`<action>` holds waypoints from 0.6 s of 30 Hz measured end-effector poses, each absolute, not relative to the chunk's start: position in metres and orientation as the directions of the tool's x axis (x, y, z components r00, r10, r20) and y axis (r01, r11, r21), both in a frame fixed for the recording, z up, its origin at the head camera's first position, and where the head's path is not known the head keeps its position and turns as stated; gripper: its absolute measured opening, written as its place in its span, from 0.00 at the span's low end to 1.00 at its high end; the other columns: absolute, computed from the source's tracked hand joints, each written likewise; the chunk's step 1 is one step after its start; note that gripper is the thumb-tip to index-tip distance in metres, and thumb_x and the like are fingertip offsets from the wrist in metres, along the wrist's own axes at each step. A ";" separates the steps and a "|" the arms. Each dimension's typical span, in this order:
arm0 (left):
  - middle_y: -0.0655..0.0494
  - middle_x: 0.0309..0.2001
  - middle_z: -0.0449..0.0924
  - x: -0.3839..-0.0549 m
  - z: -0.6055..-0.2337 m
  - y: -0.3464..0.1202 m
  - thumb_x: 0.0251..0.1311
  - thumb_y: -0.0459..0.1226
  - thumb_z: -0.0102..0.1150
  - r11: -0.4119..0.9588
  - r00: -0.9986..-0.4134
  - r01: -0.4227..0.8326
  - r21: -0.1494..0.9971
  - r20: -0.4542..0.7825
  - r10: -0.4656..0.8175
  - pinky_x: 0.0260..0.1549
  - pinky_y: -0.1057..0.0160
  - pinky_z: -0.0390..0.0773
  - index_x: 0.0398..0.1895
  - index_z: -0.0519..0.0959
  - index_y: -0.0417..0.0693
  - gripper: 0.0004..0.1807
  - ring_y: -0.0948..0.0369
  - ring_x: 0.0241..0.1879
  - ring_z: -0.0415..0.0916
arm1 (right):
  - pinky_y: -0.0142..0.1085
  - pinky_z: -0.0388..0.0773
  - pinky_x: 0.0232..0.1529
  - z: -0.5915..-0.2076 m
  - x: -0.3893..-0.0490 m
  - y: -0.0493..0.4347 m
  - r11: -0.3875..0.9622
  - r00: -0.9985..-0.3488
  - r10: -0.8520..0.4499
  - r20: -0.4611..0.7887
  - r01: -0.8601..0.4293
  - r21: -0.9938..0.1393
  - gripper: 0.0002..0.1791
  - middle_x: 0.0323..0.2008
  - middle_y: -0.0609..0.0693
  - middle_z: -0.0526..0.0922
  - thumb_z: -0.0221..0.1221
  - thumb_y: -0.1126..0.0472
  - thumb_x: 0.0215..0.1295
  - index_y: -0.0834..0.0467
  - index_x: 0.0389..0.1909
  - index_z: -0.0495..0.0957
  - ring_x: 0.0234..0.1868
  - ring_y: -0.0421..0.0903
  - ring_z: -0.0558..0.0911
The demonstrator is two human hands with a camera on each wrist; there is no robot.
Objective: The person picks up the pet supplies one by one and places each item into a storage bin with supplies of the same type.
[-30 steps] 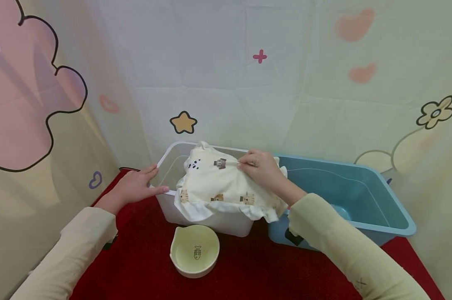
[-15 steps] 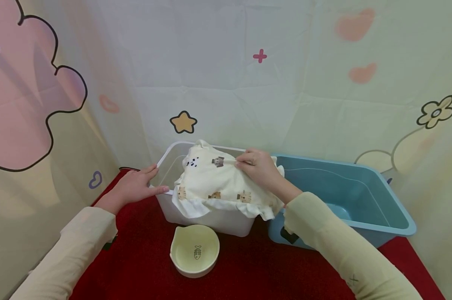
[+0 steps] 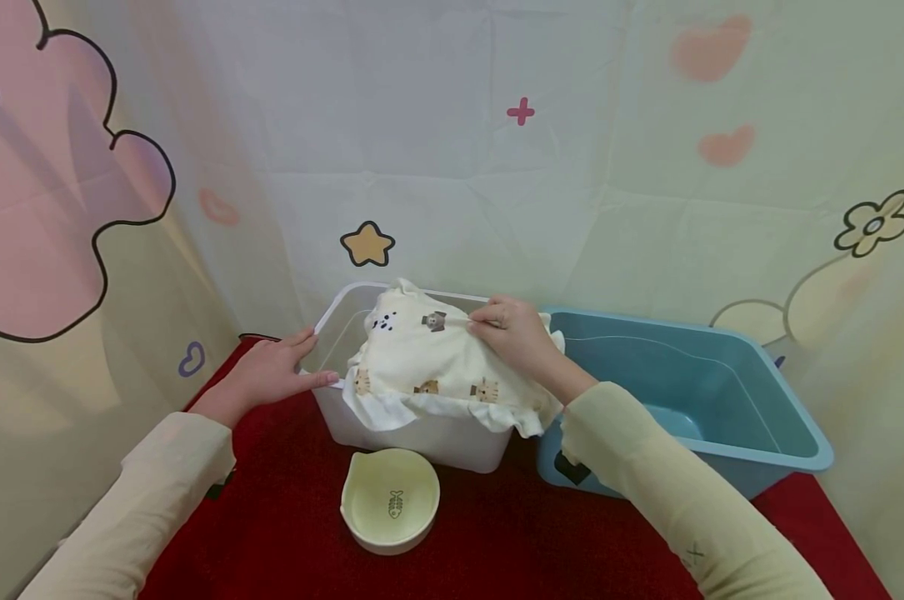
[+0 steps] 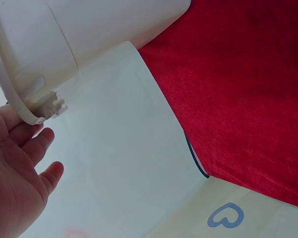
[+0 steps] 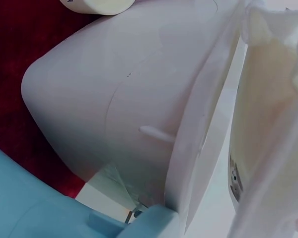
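Frilled cloth (image 3: 432,362) partly hides white bin (image 3: 422,443); bowl (image 3: 372,496) in front; blue bin (image 3: 676,367) beside.

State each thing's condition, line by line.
White bin: upright, open-topped
Blue bin: upright, open-topped
Cream bowl: upright, fish print showing inside
Ruffled cloth: rumpled, over white bin, pinched by right hand
Left hand: resting on white bin's rim
Red cloth: spread under bins and bowl

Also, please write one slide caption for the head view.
The right hand pinches a frilled cloth over a white bin, the left hand touching that bin's rim, a blue bin alongside.
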State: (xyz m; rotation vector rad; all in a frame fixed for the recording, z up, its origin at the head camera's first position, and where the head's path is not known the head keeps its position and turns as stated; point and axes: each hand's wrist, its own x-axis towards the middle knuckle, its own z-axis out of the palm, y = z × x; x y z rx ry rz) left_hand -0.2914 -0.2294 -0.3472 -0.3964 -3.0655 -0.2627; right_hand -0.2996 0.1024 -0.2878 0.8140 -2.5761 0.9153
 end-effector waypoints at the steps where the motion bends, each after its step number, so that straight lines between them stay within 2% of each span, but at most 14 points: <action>1: 0.42 0.66 0.52 -0.291 -0.347 -0.229 0.48 0.69 0.41 0.953 -0.966 0.258 0.160 0.062 0.251 0.50 0.40 0.65 0.65 0.54 0.42 0.50 0.40 0.57 0.62 | 0.33 0.70 0.30 -0.288 -0.300 0.102 0.641 -0.801 -0.412 0.435 -0.594 -0.486 0.09 0.32 0.54 0.79 0.56 0.62 0.58 0.61 0.36 0.82 0.31 0.46 0.75; 18: 0.40 0.66 0.53 -0.290 -0.346 -0.229 0.49 0.67 0.41 0.950 -0.962 0.272 0.153 0.071 0.264 0.48 0.42 0.68 0.65 0.56 0.41 0.49 0.40 0.55 0.64 | 0.37 0.74 0.35 -0.289 -0.307 0.094 0.642 -0.815 -0.387 0.430 -0.573 -0.509 0.10 0.33 0.55 0.80 0.56 0.63 0.58 0.62 0.36 0.82 0.35 0.48 0.77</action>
